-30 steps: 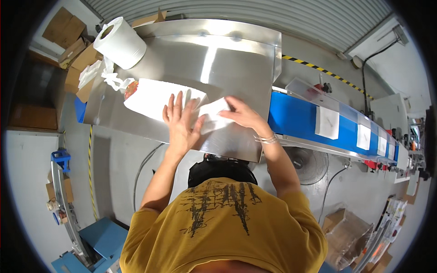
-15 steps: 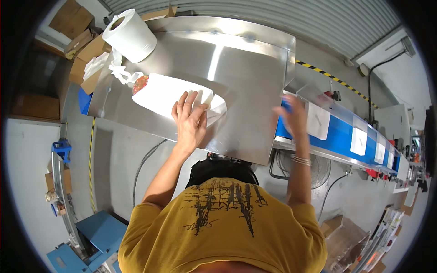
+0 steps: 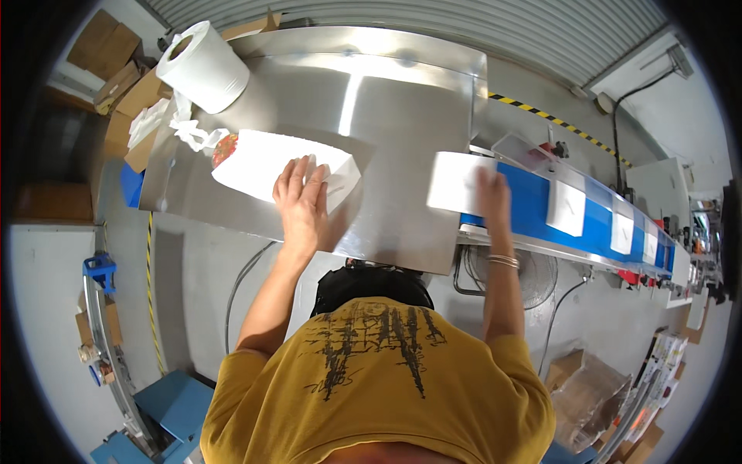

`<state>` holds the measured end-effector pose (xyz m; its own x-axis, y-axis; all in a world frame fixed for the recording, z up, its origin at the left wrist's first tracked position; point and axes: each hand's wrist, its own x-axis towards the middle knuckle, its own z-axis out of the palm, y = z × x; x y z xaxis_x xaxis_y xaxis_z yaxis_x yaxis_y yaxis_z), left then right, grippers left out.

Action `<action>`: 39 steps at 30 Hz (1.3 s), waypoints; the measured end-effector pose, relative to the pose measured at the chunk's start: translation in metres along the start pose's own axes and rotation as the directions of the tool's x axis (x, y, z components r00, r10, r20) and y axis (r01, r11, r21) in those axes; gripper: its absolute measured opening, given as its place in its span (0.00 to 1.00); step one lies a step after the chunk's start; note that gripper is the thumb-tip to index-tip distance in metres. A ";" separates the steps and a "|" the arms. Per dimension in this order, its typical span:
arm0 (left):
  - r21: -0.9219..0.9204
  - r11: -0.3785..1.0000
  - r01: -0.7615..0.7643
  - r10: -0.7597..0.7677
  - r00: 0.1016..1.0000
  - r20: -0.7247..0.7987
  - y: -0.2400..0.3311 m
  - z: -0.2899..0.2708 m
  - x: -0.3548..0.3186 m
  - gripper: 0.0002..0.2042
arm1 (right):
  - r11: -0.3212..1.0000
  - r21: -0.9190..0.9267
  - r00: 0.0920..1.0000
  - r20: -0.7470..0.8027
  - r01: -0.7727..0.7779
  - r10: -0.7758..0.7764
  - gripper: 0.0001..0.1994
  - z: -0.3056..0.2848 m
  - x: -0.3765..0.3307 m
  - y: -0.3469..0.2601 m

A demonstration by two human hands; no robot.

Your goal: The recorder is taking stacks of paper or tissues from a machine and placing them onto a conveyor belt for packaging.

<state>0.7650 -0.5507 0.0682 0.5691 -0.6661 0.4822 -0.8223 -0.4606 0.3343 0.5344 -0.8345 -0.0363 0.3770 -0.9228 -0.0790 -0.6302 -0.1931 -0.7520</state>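
Shifted rightward, white sheet [image 3: 454, 182] (squarish), right hand [image 3: 495, 197] blurred, grip unclear, left hand [image 3: 301, 205] loosely uncurled on white bundle [image 3: 259, 166]

Bright, cool light fills the room, apparently from above. Beyond the left hand [image 3: 301, 189], a hard streak of glare runs along the metal bench [image 3: 410, 100]; just to that hand's right, a soft brownish shadow falls. The left hand looks fairly crisp, while the right hand [image 3: 493, 193] is smeared by motion blur over a white sheet [image 3: 456, 182] nearly washed out. Far beyond both hands, the corrugated shutter [image 3: 502, 39] bows with fisheye distortion, and black vignetting closes the rim.
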 end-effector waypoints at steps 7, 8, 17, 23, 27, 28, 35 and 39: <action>-0.069 0.997 -0.025 0.023 0.999 -0.028 0.004 0.004 0.002 0.14 | 0.832 -0.479 0.835 -0.306 0.281 -0.458 0.24 -0.035 -0.011 -0.038; -0.078 0.996 -0.032 0.032 0.999 0.002 0.006 0.001 0.002 0.14 | 0.764 -0.322 0.798 -0.040 0.559 -0.601 0.27 -0.018 -0.011 -0.056; -0.087 0.996 -0.002 0.009 0.997 0.077 0.008 -0.012 0.012 0.19 | 0.683 0.356 0.518 0.458 0.638 -0.723 0.26 0.088 -0.029 -0.106; 0.012 0.999 -0.036 0.037 0.999 -0.026 -0.016 -0.001 0.005 0.17 | 0.969 0.211 0.991 0.077 -0.127 0.113 0.18 0.001 -0.017 -0.024; 0.021 0.998 -0.058 0.059 0.997 -0.046 -0.015 0.005 0.005 0.16 | 0.920 -0.369 0.948 -0.317 -0.127 0.004 0.22 -0.058 -0.006 0.004; 0.021 0.998 -0.067 0.068 0.996 -0.052 -0.015 0.006 0.005 0.16 | 0.770 -0.605 0.892 -0.439 -0.203 -0.110 0.24 -0.057 -0.007 0.002; -0.027 0.996 -0.080 0.080 0.997 0.023 -0.015 -0.006 -0.001 0.14 | 0.909 0.276 0.704 0.574 0.313 -0.418 0.29 0.027 -0.041 -0.163; -0.079 0.995 -0.064 0.073 0.991 0.112 -0.009 -0.019 0.009 0.14 | 0.593 0.409 0.452 0.394 0.694 -0.800 0.25 0.100 -0.026 -0.157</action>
<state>0.7777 -0.5414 0.0849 0.5042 -0.7594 0.4111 -0.8543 -0.3691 0.3660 0.6914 -0.7464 0.0180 0.9422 -0.1314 0.3083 0.1652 -0.6184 -0.7683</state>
